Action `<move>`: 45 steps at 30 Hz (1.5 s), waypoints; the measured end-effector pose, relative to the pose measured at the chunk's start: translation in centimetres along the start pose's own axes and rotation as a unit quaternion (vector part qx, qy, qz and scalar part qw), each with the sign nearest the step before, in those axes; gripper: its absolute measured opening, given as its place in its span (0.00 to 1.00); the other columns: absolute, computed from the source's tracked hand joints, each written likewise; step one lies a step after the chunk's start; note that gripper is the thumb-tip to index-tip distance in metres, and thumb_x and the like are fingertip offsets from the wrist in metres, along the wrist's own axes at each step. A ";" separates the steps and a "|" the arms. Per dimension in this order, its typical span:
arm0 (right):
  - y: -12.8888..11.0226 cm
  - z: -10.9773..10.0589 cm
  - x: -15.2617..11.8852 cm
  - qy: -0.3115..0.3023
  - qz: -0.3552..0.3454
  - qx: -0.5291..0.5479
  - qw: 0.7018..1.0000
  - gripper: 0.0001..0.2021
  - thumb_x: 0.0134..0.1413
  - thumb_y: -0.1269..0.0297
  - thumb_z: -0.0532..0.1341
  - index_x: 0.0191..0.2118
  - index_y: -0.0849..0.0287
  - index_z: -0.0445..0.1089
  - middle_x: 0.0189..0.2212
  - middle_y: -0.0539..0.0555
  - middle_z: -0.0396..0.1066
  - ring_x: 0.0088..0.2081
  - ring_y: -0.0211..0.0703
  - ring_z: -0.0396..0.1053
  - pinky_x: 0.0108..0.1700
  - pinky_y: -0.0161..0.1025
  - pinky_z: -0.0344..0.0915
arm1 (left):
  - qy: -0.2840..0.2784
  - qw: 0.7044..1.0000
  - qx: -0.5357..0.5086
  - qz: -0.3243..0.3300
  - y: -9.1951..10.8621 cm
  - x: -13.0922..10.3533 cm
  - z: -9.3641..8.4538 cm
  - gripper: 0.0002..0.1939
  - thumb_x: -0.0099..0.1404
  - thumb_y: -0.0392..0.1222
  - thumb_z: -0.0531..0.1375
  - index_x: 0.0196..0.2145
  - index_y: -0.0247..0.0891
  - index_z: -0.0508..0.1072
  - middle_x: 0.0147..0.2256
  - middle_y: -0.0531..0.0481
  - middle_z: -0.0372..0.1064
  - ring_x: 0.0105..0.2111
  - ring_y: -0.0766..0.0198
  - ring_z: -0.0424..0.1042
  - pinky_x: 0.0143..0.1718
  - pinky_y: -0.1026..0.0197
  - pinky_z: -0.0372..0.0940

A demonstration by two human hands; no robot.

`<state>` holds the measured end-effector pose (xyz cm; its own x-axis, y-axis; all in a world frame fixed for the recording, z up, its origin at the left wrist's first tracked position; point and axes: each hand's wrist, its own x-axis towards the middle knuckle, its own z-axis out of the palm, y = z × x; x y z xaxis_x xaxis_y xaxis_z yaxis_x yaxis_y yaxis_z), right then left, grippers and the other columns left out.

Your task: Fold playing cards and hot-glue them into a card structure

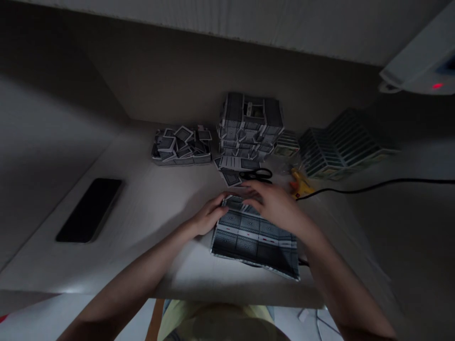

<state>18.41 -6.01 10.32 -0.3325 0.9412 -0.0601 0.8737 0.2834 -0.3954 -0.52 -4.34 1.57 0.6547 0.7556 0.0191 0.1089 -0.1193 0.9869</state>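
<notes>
A dark grey patterned sheet or panel [249, 234], with lighter strips across it, lies tilted near the table's front edge. My left hand [209, 217] grips its upper left corner, thumb on top. Over its upper edge reaches my right hand [272, 203], fingers bent and apart; whether they pinch anything there is too dim to tell. Just beyond are black-handled scissors [261, 174] and several flat printed pieces [231, 176]. A yellow glue gun [301, 183] lies to the right of my right hand.
Behind stands a stacked patterned box structure [251, 125]. Left of it, a low box [181, 158] holds loose square pieces. Greenish box-like models [341, 147] stand at right, near a black cable [373, 185]. A phone [89, 210] lies at left. A shelf edge [213, 23] overhangs.
</notes>
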 end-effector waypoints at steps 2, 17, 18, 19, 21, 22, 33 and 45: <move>1.3 -0.5 -0.8 0.013 0.008 0.008 1.000 0.16 0.51 0.63 0.59 0.47 0.56 0.65 0.42 0.53 0.72 0.42 0.44 0.68 0.42 0.36 0.61 | 0.008 1.000 0.018 -0.001 0.2 -0.1 -0.2 0.19 0.62 0.40 0.47 0.50 0.34 0.61 0.50 0.45 0.63 0.50 0.60 0.62 0.51 0.57 0.56; 2.1 2.5 -1.3 -0.063 0.062 -0.078 0.993 0.09 0.52 0.63 0.55 0.37 0.58 0.69 0.36 0.54 0.73 0.40 0.45 0.69 0.35 0.35 0.56 | -0.090 0.814 0.573 0.039 7.9 3.2 1.4 0.09 0.61 0.32 0.50 0.38 0.31 0.68 0.34 0.42 0.71 0.35 0.56 0.71 0.35 0.56 0.64; 2.1 2.6 -1.3 -0.062 0.063 -0.084 0.993 0.08 0.52 0.64 0.55 0.36 0.58 0.69 0.35 0.54 0.73 0.39 0.44 0.69 0.35 0.34 0.56 | -0.102 0.804 0.585 0.027 7.8 3.4 1.6 0.09 0.62 0.32 0.50 0.36 0.31 0.69 0.32 0.42 0.71 0.33 0.56 0.71 0.33 0.57 0.64; 2.2 2.7 -1.3 -0.061 0.063 -0.089 0.992 0.08 0.52 0.64 0.55 0.35 0.58 0.69 0.34 0.54 0.73 0.39 0.44 0.69 0.34 0.34 0.55 | -0.110 0.799 0.590 0.023 7.6 3.5 1.6 0.09 0.62 0.32 0.49 0.35 0.32 0.69 0.31 0.43 0.72 0.32 0.56 0.72 0.31 0.58 0.64; 2.4 2.8 -1.3 -0.058 0.067 -0.098 0.991 0.07 0.52 0.64 0.55 0.32 0.58 0.69 0.32 0.54 0.73 0.37 0.44 0.69 0.32 0.34 0.54 | -0.116 0.799 0.589 0.027 7.2 3.6 1.4 0.09 0.62 0.32 0.49 0.35 0.33 0.68 0.31 0.44 0.72 0.31 0.57 0.72 0.29 0.59 0.64; 2.4 2.9 -1.3 -0.056 0.068 -0.099 0.991 0.07 0.52 0.63 0.54 0.32 0.58 0.69 0.31 0.54 0.73 0.36 0.44 0.69 0.32 0.34 0.54 | -0.117 0.802 0.585 0.030 7.0 3.6 1.2 0.09 0.62 0.32 0.49 0.35 0.34 0.68 0.31 0.45 0.72 0.31 0.57 0.72 0.29 0.59 0.63; 2.8 2.8 -1.3 -0.050 0.039 -0.047 0.997 0.08 0.53 0.62 0.55 0.32 0.60 0.70 0.30 0.55 0.73 0.35 0.44 0.69 0.31 0.34 0.53 | -0.086 0.852 0.515 0.037 5.9 3.4 0.9 0.10 0.61 0.35 0.50 0.35 0.38 0.71 0.32 0.47 0.72 0.33 0.57 0.72 0.34 0.60 0.62; 2.4 2.7 -0.6 -0.060 0.003 -0.029 0.998 0.14 0.57 0.57 0.51 0.32 0.58 0.71 0.29 0.54 0.74 0.33 0.40 0.69 0.30 0.33 0.52 | -0.115 0.878 0.464 0.008 6.8 2.6 -0.7 0.10 0.59 0.31 0.50 0.31 0.38 0.71 0.31 0.49 0.73 0.31 0.63 0.71 0.29 0.66 0.59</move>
<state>19.71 -6.39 6.98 -0.3651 0.9148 -0.1730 0.8933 0.2919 -0.3417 1.38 -2.77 8.41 0.7843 0.6114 -0.1056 0.5904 -0.6832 0.4296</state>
